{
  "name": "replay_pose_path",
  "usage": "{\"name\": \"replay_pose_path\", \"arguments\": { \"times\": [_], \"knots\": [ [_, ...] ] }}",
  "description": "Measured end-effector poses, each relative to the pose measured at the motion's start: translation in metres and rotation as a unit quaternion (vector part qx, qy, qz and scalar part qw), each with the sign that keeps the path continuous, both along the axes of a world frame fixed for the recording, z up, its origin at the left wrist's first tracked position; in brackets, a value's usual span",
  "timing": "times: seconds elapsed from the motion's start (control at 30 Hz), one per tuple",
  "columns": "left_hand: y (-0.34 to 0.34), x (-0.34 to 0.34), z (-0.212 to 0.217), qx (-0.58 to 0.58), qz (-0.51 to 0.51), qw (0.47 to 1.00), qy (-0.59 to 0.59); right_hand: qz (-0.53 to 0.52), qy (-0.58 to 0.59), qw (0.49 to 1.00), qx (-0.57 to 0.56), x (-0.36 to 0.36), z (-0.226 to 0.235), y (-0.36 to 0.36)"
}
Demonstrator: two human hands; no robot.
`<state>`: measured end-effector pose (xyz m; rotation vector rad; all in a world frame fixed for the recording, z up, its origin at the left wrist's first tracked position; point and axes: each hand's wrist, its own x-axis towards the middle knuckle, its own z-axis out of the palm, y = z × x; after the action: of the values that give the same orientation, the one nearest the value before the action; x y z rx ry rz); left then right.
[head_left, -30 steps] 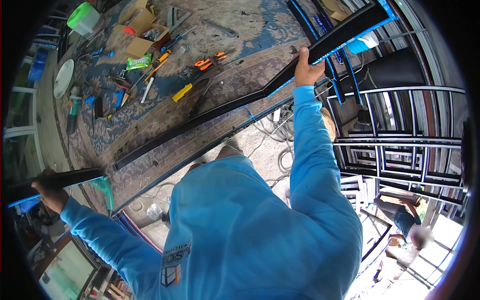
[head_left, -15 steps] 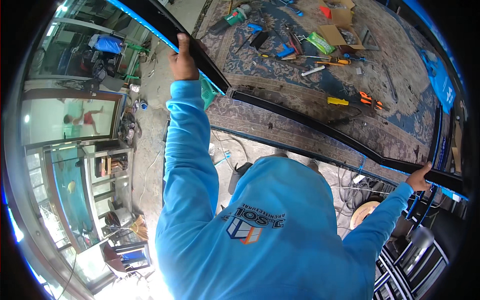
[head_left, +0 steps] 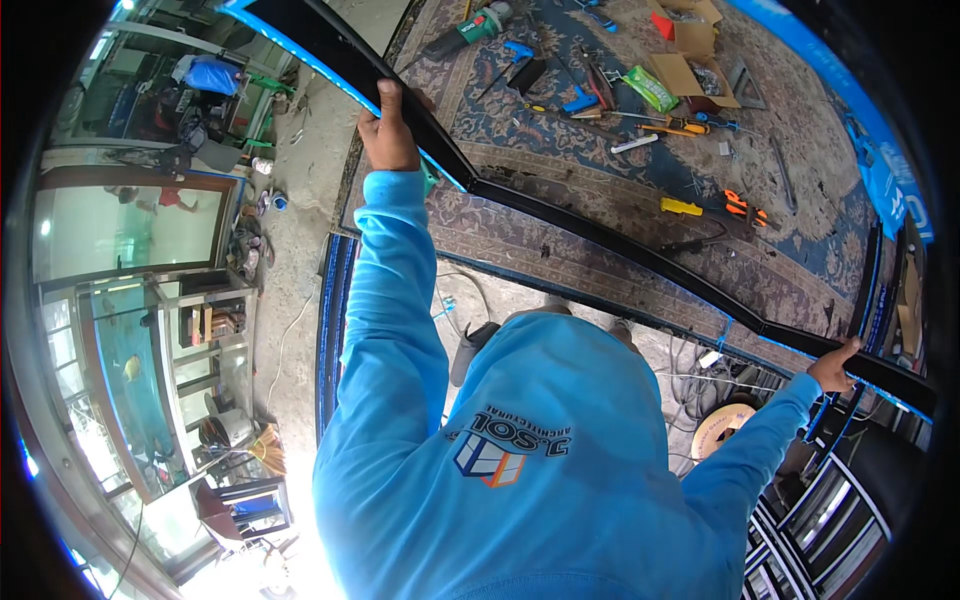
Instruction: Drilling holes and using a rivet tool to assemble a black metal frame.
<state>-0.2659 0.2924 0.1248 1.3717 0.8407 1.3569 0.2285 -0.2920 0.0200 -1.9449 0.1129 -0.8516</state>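
A black metal frame (head_left: 640, 258) with blue film along its edges stretches across the view, above a patterned carpet (head_left: 560, 150). My left hand (head_left: 391, 135) grips its upper left bar, thumb on top and fingers wrapped beneath. Far to the right, my right hand (head_left: 832, 368) holds the same frame near its right corner, thumb over the edge and fingers mostly hidden underneath. Beyond the near bar, on the carpet, lie a yellow-handled tool (head_left: 681, 206) and an orange-handled tool (head_left: 745, 208).
A green angle grinder (head_left: 465, 35), a green packet (head_left: 650, 89), open cardboard boxes (head_left: 695, 80) and several hand tools lie on the carpet. A cable reel (head_left: 722, 430) and stacked metal frames (head_left: 815, 520) are at lower right. A broom (head_left: 268, 448) stands at left.
The frame and my left hand have shifted slightly right and toward me; my right hand has moved a little down and left. Both hands keep their grip. The view has turned slightly.
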Motion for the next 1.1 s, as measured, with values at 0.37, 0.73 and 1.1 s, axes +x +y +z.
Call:
{"name": "replay_pose_path", "arguments": {
  "times": [0.37, 0.73, 1.1],
  "knots": [
    [-0.003, -0.029, -0.042, 0.099, 0.137, 0.985, 0.039, 0.023, 0.132, 0.99, 0.048, -0.044, -0.014, 0.011],
    [-0.247, 0.161, -0.158, 0.189, -0.519, 0.786, 0.277, 0.226, 0.109, 0.95, 0.188, -0.066, -0.018, 0.025],
    [-0.44, 0.393, -0.214, 0.291, -0.532, 0.681, 0.41, 0.47, 0.176, 0.85, 0.157, -0.054, -0.037, -0.011]
  ]
}}
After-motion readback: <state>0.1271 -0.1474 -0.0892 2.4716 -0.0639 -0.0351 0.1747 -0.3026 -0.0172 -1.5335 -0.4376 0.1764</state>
